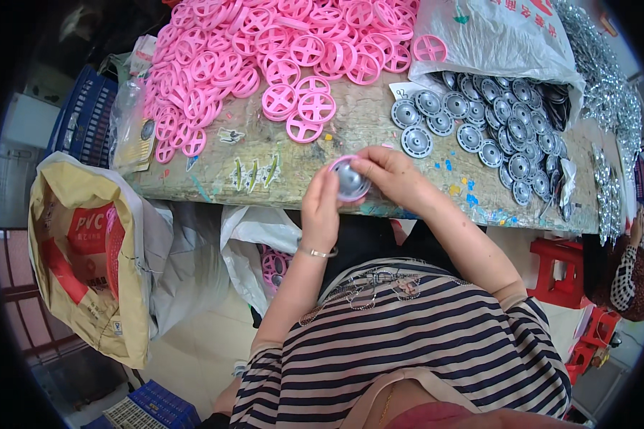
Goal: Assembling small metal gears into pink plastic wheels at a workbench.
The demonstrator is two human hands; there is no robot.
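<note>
Between my two hands, at the near edge of the table, is a pink wheel with a silver-grey disc point(352, 183) set inside its rim. My left hand point(320, 207) grips the wheel's left side with its fingers pressed together. From the right, my right hand point(392, 175) pinches the upper rim, its thumb lying on the disc. Beyond my hands, loose pink four-spoked wheels point(316, 107) lie in front of a large heap of pink wheels point(215, 61). To the right, many grey hubcap-like discs point(519, 132) spill from a white plastic bag point(490, 39).
The worn wooden table point(368, 129) carries stickers point(256, 174) and paint flecks. Silver tinsel point(601, 79) hangs at the right. Below stand an open tan sack point(93, 272), a white bag point(261, 232) with pink wheels, and red stools point(557, 272). Another person point(630, 279) is at far right.
</note>
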